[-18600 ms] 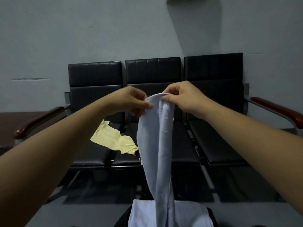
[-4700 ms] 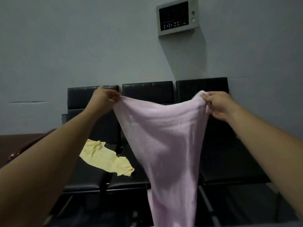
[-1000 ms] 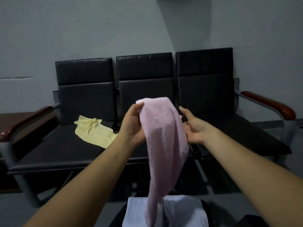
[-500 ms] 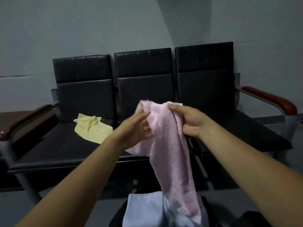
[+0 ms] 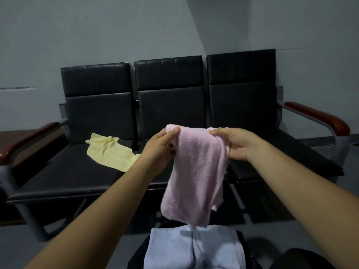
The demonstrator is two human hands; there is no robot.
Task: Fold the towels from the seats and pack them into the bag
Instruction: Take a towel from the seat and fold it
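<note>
A pink towel (image 5: 196, 171) hangs folded in front of me, held by its top edge. My left hand (image 5: 162, 146) pinches the top left corner and my right hand (image 5: 236, 143) pinches the top right corner. Below it sits a black bag (image 5: 136, 257) with a folded pale blue towel (image 5: 194, 249) lying in its opening. The pink towel's lower edge hangs just above the blue one. A crumpled yellow towel (image 5: 110, 150) lies on the left seat of the black three-seat bench (image 5: 171, 105).
The bench has red-brown armrests at the left (image 5: 25, 140) and right (image 5: 318, 119) ends and stands against a grey wall. Its middle and right seats hold nothing. Grey floor lies between the bench and the bag.
The pink towel has been folded shorter: its long hanging tail is now doubled up. Both hands moved apart and now hold the top corners level.
</note>
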